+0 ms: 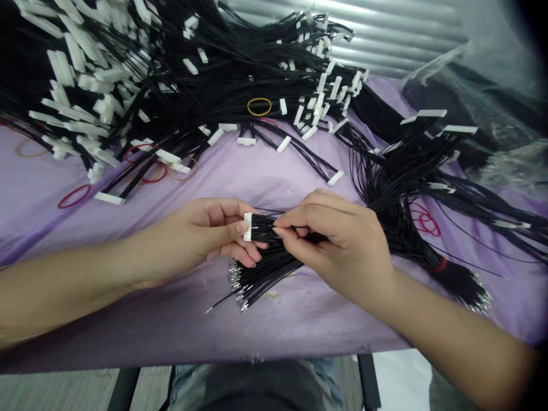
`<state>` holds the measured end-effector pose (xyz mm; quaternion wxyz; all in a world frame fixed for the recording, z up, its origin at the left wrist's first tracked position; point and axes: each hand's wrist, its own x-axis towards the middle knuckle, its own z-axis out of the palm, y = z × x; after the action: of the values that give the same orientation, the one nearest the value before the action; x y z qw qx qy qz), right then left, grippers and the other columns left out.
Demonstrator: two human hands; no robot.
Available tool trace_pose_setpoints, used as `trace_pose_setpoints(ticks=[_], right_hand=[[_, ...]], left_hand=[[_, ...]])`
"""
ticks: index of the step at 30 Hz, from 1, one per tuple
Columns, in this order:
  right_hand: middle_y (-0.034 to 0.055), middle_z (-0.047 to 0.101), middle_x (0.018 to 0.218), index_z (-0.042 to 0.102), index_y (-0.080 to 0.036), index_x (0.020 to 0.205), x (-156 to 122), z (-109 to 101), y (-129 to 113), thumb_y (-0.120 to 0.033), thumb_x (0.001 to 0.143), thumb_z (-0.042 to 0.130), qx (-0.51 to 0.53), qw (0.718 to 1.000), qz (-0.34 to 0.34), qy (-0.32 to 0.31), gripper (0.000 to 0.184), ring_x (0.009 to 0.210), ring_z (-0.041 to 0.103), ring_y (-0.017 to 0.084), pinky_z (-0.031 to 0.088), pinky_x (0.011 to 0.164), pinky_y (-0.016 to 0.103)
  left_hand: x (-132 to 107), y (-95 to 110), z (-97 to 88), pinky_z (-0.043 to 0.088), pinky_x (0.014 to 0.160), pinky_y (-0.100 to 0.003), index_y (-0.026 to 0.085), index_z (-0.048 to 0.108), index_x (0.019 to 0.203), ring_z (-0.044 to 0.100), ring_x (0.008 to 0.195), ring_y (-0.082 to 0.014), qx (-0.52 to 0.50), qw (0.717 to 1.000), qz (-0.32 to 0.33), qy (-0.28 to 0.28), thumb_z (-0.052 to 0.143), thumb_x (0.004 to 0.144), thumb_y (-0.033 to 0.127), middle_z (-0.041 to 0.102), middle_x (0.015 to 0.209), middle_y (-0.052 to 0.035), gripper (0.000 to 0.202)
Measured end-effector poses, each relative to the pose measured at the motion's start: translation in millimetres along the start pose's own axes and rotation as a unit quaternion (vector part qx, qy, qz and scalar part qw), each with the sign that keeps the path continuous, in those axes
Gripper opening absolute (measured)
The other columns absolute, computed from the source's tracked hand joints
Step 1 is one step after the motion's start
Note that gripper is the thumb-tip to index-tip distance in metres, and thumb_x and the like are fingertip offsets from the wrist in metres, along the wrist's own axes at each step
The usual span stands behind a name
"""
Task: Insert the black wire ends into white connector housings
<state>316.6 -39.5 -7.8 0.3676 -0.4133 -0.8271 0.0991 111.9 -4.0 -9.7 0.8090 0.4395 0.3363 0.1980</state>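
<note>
Between the thumb and fingers of my left hand (226, 231) is a white connector housing (248, 227), held near the middle of the table. Several black wires run out of its right side. My right hand (338, 234) is closed in a pinch on a thin black wire just right of the housing; the wire's tip is too small to make out clearly. Under both hands lies a bundle of loose black wires (268, 274) with bare metal terminals at their left ends. One single wire (222, 299) sticks out from it toward the lower left.
A big heap of black wire harnesses (205, 74) with white connectors covers the back of the purple cloth (171, 325). At right lies a wire bundle (458, 279) tied with a red band. Rubber bands (74, 196) are scattered about. A clear plastic bag (509, 165) sits at far right.
</note>
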Motion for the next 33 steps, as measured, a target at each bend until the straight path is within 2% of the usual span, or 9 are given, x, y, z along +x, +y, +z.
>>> trace_pose_setpoints(ticks=[7,15,20,22,24,26,30,33], right_hand=[[0.0005,0.059,0.066,0.065,-0.013,0.075,1,0,0,-0.009,0.084,0.062,-0.006,0.999,-0.044,0.014,0.010,0.064,0.051,0.009,0.044,0.065,0.026],[0.0022,0.058,0.064,0.068,-0.009,0.073,1,11,4,-0.012,0.086,0.060,0.004,0.999,-0.035,-0.006,0.016,0.064,0.050,0.011,0.042,0.065,0.029],[0.0101,0.062,0.092,0.070,-0.011,0.090,-5,1,-6,-0.021,0.087,0.061,-0.074,0.996,-0.041,0.005,0.014,0.083,0.053,0.020,0.041,0.073,0.036],[0.0093,0.061,0.091,0.071,-0.014,0.089,-9,0,-10,-0.021,0.086,0.063,-0.109,0.992,-0.053,-0.022,0.012,0.082,0.050,0.020,0.038,0.071,0.036],[0.0072,0.060,0.086,0.070,-0.015,0.081,-12,2,-11,-0.018,0.085,0.062,-0.124,0.987,-0.057,-0.082,0.009,0.080,0.048,0.019,0.035,0.070,0.035],[0.0056,0.060,0.086,0.069,-0.017,0.078,-13,2,-11,-0.017,0.086,0.062,-0.098,0.988,-0.054,-0.109,0.011,0.081,0.048,0.019,0.034,0.071,0.035],[0.0020,0.067,0.090,0.068,-0.016,0.086,-9,-4,-10,-0.017,0.090,0.057,0.049,0.993,-0.046,-0.093,0.011,0.086,0.056,0.015,0.039,0.078,0.032],[0.0018,0.067,0.083,0.063,-0.011,0.086,-7,-8,-11,-0.015,0.093,0.052,0.067,0.993,-0.009,-0.094,0.013,0.082,0.057,0.012,0.042,0.078,0.028]], left_hand=[[1,0,-1.5,0.058,0.068,-0.017,0.012,0.066,0.089,0.068,0.071,-0.0115,-0.014,1.000,-0.001,-0.013,0.051,0.092,0.009,0.072,0.086,-0.0065,0.016],[3,1,1.3,0.058,0.067,-0.017,0.012,0.064,0.081,0.069,0.067,-0.0127,0.033,0.999,-0.005,0.003,0.055,0.089,0.010,0.072,0.077,-0.0058,0.012],[2,3,5.1,0.058,0.065,-0.016,0.011,0.065,0.085,0.068,0.067,-0.0120,-0.010,0.999,0.009,0.048,0.052,0.090,0.007,0.070,0.073,-0.0060,0.014],[2,2,5.2,0.056,0.063,-0.015,0.010,0.064,0.085,0.066,0.065,-0.0105,-0.044,0.996,0.007,0.073,0.050,0.091,0.005,0.070,0.073,-0.0064,0.016],[2,2,4.4,0.056,0.062,-0.014,0.009,0.064,0.087,0.065,0.064,-0.0095,-0.062,0.995,0.003,0.082,0.049,0.091,0.005,0.070,0.075,-0.0077,0.016],[1,2,3.4,0.055,0.061,-0.014,0.008,0.064,0.089,0.065,0.063,-0.0091,-0.065,0.994,0.003,0.083,0.050,0.092,0.005,0.070,0.078,-0.0088,0.015],[1,2,3.0,0.055,0.061,-0.013,0.010,0.064,0.084,0.065,0.064,-0.0100,-0.071,0.995,0.008,0.075,0.054,0.090,0.007,0.069,0.073,-0.0059,0.012],[1,3,4.3,0.054,0.061,-0.014,0.011,0.064,0.083,0.065,0.065,-0.0102,-0.067,0.995,0.003,0.079,0.055,0.089,0.007,0.068,0.071,-0.0046,0.012]])
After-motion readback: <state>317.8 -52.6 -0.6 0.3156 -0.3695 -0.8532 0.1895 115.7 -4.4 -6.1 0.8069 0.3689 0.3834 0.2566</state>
